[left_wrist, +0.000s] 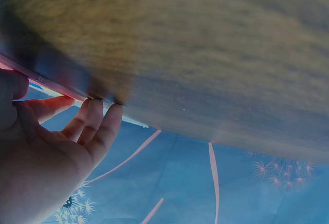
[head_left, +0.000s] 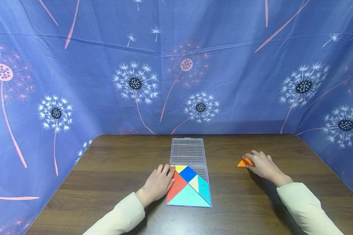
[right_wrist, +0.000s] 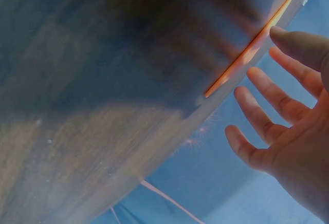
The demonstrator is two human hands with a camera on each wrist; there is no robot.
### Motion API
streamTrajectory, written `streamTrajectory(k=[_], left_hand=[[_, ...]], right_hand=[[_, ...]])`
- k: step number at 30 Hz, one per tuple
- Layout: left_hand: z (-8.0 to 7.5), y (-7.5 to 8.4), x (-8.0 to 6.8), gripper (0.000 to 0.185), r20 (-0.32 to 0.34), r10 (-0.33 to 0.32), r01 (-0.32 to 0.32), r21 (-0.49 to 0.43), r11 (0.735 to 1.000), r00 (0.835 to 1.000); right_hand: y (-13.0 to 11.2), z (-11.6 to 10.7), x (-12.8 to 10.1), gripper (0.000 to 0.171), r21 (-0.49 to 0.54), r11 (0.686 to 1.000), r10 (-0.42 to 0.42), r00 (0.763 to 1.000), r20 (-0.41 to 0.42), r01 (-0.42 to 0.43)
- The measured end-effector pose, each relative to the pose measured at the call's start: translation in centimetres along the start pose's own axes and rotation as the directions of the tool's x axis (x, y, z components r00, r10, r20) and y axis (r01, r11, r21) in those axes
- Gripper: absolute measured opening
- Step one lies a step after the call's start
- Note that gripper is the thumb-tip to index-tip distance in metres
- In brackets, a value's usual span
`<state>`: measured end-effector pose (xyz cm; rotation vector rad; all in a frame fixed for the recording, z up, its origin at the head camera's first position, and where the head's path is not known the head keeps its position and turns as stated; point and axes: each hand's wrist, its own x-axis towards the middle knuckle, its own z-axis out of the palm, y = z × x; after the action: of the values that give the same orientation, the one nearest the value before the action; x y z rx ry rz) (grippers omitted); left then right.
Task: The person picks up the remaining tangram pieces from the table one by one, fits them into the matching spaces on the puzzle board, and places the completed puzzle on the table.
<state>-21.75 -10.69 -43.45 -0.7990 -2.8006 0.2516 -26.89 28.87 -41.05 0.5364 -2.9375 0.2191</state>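
Note:
In the head view a clear plastic tangram case (head_left: pixel 204 172) lies unfolded on the table. Its near half holds a red triangle (head_left: pixel 177 186), a yellow piece (head_left: pixel 178 168), a blue square (head_left: pixel 188 174), a pale yellow triangle (head_left: pixel 195 183), a turquoise piece (head_left: pixel 204 192) and a mint triangle (head_left: pixel 189 197). My left hand (head_left: pixel 158 183) rests along the case's left side, fingertips at the edge by the red and yellow pieces. Off to the right, my right hand (head_left: pixel 263 165) pinches an orange triangle (head_left: pixel 242 163) between thumb and index finger, close over the table; its other fingers spread apart.
The case's gridded lid half (head_left: pixel 188 151) extends toward the back of the brown wooden table (head_left: pixel 120 156). A blue dandelion-print cloth (head_left: pixel 238 81) hangs behind the table and along both sides.

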Motion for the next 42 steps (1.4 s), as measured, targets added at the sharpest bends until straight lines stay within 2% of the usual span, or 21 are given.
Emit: streamTrajectory(k=[15, 33, 42], left_hand=[[-0.05, 0.09, -0.01, 0.048, 0.017, -0.008, 0.008, -0.002, 1.0, 1.0], [-0.12, 0.13, 0.17, 0.05, 0.056, -0.02, 0.02, 0.002, 1.0, 0.998], [-0.17, 0.11, 0.15, 0.048, 0.023, -0.009, 0.008, 0.003, 1.0, 1.0]], right_hand=[[0.2, 0.25, 0.21, 0.033, 0.009, 1.0, -0.012, 1.0, 0.007, 0.012], [0.4, 0.47, 0.23, 0.032, 0.008, 1.0, 0.015, 1.0, 0.02, -0.016], [0.39, 0.41, 0.26, 0.03, 0.034, 0.999, 0.016, 0.999, 0.039, -0.017]])
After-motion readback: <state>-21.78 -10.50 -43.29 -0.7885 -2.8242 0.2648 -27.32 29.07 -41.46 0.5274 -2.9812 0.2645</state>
